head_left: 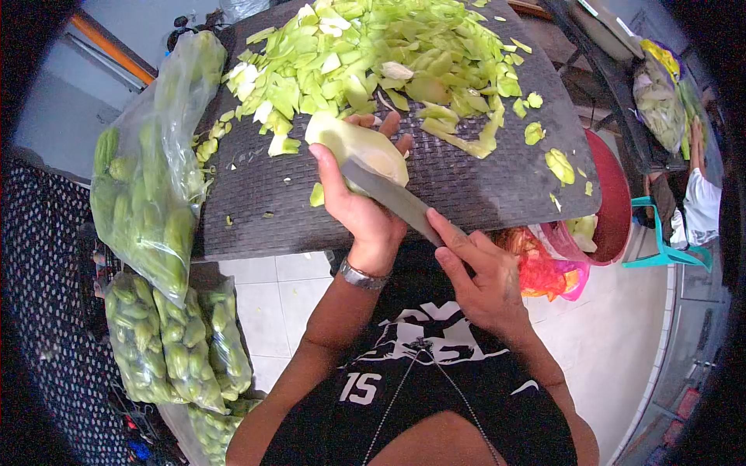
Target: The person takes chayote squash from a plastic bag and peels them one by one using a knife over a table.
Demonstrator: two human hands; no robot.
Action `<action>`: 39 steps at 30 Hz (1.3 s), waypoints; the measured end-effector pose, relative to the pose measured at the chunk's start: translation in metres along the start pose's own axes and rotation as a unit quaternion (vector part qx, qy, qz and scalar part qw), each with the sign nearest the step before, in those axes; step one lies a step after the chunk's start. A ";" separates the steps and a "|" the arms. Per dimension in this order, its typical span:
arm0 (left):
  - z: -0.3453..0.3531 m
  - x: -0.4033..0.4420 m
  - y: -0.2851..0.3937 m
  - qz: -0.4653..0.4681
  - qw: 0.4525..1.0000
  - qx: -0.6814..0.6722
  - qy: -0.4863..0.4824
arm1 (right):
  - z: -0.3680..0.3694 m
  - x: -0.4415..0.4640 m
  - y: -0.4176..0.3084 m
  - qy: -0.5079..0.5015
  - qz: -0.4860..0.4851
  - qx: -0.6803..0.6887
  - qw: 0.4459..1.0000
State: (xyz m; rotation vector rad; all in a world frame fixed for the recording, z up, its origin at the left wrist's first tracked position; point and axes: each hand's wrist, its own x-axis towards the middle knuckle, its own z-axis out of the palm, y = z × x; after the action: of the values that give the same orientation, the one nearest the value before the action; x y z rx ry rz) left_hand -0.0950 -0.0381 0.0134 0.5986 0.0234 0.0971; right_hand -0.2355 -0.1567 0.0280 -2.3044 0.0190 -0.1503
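My left hand (357, 186) is wrapped round a peeled pale green fruit (334, 138), which looks like an unripe mango. A whitish oval core shows on its cut face. In my right hand (486, 276) is a knife (400, 200) with a broad grey blade; the fingers hide its handle. The blade lies against the near side of the fruit, above my left palm. Just beyond both hands, a large heap of thin green slices (334, 70) covers the far part of the dark woven-texture table (287, 202).
Left of the table, a clear bag of green fruit (148, 186) leans on its edge, with more filled bags (167, 334) below. At right are a red tub (614, 202), a red-pink plastic bag (532, 268) and a turquoise stool (660, 241). Another person's arm (695, 147) reaches in at far right.
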 end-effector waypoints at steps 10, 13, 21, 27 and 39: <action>-0.002 0.007 0.000 0.054 0.998 0.037 0.007 | 0.023 0.002 -0.003 0.027 0.015 -0.001 1.000; -0.005 0.011 -0.003 0.093 0.994 0.053 0.000 | 0.026 0.005 0.000 0.019 0.017 0.013 1.000; -0.013 0.025 -0.001 -0.025 0.998 -0.040 0.045 | 0.023 0.009 0.009 0.093 -0.033 -0.125 0.987; -0.016 0.027 -0.004 -0.011 0.999 -0.032 0.037 | 0.012 0.006 0.015 0.101 -0.002 -0.141 0.985; -0.021 0.032 0.004 -0.199 0.979 -0.017 0.041 | 0.002 0.029 0.022 0.088 -0.010 0.021 0.996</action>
State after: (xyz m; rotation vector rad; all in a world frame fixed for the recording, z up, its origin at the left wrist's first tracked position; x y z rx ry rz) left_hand -0.0642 -0.0199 -0.0019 0.5456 0.2195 -0.2656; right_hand -0.2057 -0.1717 0.0131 -2.2425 0.0825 -0.3604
